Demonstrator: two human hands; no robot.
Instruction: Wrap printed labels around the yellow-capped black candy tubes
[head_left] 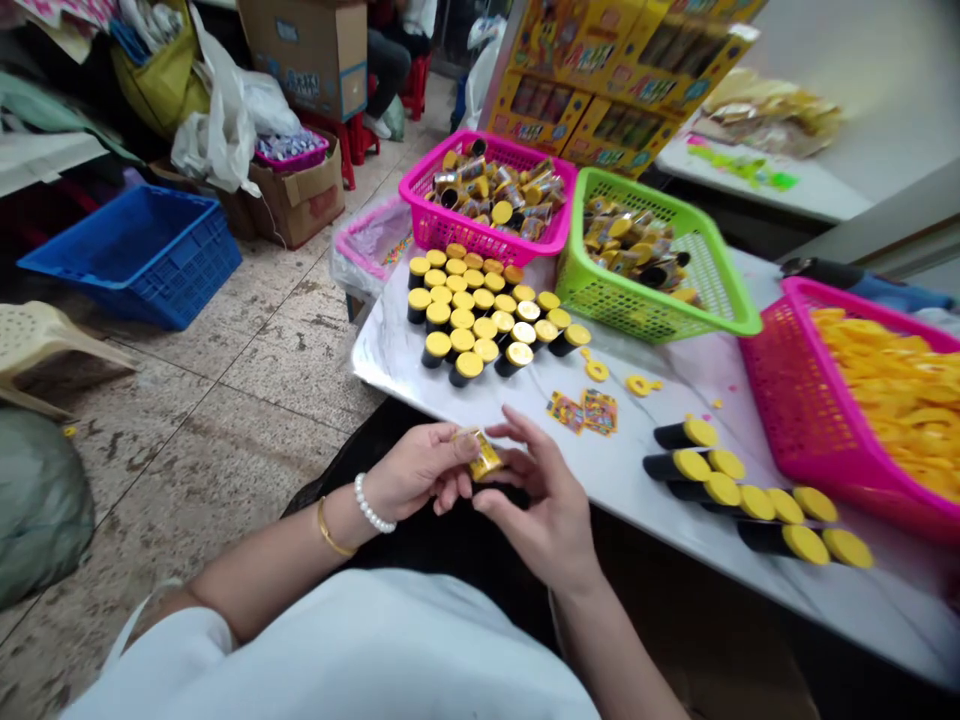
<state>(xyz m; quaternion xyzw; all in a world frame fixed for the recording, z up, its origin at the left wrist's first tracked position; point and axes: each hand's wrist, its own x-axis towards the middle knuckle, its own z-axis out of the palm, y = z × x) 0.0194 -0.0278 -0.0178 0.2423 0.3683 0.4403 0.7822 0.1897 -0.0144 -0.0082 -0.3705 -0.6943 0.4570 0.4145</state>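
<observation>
Over my lap, just off the table edge, my left hand (425, 468) pinches a small yellow printed piece (484, 455), shiny like a wrapped tube or packet; its exact kind I cannot make out. Close by on the right is my right hand (544, 495), fingers apart and thumb out; whether its fingertips touch the piece is unclear. Beyond them, black tubes with yellow caps (466, 366) stand in a cluster on the white table (480, 408). Two colourful printed cards (600, 411) lie right of that cluster, near two yellow ring-shaped pieces (641, 385).
A pink basket (487, 237) and a green basket (652, 310) hold tubes. At right, another pink basket (795, 410) holds yellow plastic parts, with capped tubes (757, 503) lying before it. Yellow boxes (622, 130) are stacked behind. A blue crate (150, 260) sits on the floor.
</observation>
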